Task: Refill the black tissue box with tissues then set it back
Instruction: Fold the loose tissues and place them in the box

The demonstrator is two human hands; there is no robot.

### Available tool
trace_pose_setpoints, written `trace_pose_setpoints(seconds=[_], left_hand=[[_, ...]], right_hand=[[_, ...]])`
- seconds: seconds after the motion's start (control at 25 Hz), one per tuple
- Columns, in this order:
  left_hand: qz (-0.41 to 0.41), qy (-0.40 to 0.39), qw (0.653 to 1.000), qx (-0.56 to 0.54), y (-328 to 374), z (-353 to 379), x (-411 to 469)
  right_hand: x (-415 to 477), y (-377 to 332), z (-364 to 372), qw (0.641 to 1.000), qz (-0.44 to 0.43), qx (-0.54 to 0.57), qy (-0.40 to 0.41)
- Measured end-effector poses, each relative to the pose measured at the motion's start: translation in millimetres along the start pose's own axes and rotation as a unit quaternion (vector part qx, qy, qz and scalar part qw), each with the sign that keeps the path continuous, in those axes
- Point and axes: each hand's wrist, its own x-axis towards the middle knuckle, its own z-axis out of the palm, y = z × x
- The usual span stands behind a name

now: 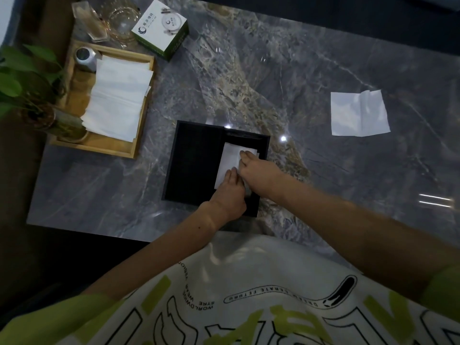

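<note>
The black tissue box (193,160) lies open in the middle of the grey marble table. A white folded tissue (230,159) lies inside its right part. My left hand (229,192) presses flat on the tissue's near end. Reaching in from the right, my right hand (258,171) has its fingertips on the tissue's far right edge. A stack of white tissues (117,98) lies in a wooden tray (99,148) to the left. One loose tissue (359,113) lies on the table far right.
A green and white carton (160,28) and glassware (117,21) stand at the back left. A small metal tin (86,58) stands in the tray's far corner. A leafy plant in a glass vase (32,95) stands at the left edge.
</note>
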Motion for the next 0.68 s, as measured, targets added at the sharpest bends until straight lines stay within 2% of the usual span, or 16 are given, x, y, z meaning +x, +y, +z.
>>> trace_pose_setpoints(seconds=[0.12, 0.32, 0.68], left_hand=[[-0.035, -0.016, 0.999, -0.029, -2.0, 1.3, -0.8], [-0.041, -0.026, 0.998, -0.042, -6.3, 3.3, 1.6], [-0.027, -0.024, 0.996, -0.081, -10.2, -0.7, 4.5]], right_hand=[[6.8, 0.9, 2.3, 0.999, -0.003, -0.032, -0.022], [13.9, 3.1, 7.4, 0.997, -0.011, -0.061, -0.051], [11.1, 4.7, 6.3, 0.998, -0.031, -0.056, -0.022]])
